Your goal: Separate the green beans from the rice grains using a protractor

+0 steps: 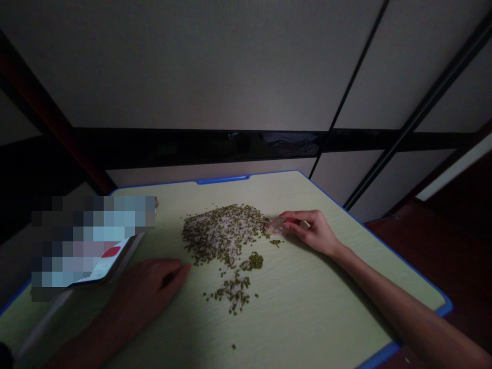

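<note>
A pile of green beans mixed with white grains (pixel 225 230) lies on the pale table (pixel 307 302). At its right edge, my right hand (pixel 313 230) pinches a small clear plastic piece (pixel 277 226) between thumb and fingers; its exact kind is hard to make out. A few beans lie loose just below that piece. My left hand (pixel 154 279) rests on the table left of the pile, fingers curled and the thumb against the forefinger, with nothing visible in it. In front of the main pile sit a small cluster of green beans (pixel 254 261) and a scattered mixed patch (pixel 232 293).
A device with a lit screen (pixel 102 266), mostly pixelated, stands at the table's left side beside my left forearm. The table has a blue rim (pixel 223 180). Pale cabinet panels (pixel 207 66) rise behind it, and a dark red floor (pixel 415 236) shows at right.
</note>
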Demonstrator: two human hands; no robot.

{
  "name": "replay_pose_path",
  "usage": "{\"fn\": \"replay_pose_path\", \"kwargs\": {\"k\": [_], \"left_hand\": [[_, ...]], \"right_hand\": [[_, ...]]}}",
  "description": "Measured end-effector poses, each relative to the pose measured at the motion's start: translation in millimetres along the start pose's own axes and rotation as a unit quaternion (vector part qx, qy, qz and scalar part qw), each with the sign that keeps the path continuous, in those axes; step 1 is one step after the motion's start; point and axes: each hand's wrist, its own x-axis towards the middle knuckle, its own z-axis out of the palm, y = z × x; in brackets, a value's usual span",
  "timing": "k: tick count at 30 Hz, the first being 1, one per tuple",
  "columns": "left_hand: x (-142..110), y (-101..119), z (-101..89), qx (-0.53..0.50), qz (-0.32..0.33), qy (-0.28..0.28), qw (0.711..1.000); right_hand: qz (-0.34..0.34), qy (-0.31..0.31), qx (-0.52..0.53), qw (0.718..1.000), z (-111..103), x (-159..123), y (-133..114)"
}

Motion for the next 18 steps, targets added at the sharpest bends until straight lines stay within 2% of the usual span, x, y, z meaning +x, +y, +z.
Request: {"fn": "replay_pose_path", "kwargs": {"k": [8,18], "left_hand": [[-0.7,0.3,-0.5,0.013,-0.006,-0.022,1.000],[1.7,2.0,-0.9,0.016,-0.013,-0.020,1.000]], "right_hand": [[0.013,0.025,-0.015,0.999,3.3,0.8,2.6],[0.024,0.056,-0.022,0.998,2.6,1.2,4.2]]}}
